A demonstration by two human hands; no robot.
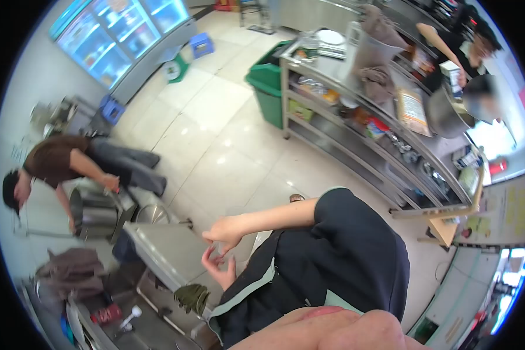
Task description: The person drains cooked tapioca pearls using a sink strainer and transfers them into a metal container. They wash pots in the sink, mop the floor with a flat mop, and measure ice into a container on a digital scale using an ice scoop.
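Observation:
My right hand [226, 231] reaches in from the short dark sleeve, its fingers curled in as if in a pinch. Whatever they may hold is too small to make out. Just below it is my left hand [219, 269], its fingers bent but apart, with the palm side towards the right hand. The fingertips of both hands are close together; whether they touch I cannot tell. Both hands are in front of my dark top [309, 251], near a steel table [163, 251]. A dark green bundle [192, 298] lies close to my left hand.
A co-worker [70, 163] bends over a steel pot [93, 213] on the left. Another person [478, 49] works beyond a steel shelf rack [344, 125] at the right, near a large mixing bowl [446, 114]. A green bin [268, 81] and a blue stool [202, 44] stand on the tiles.

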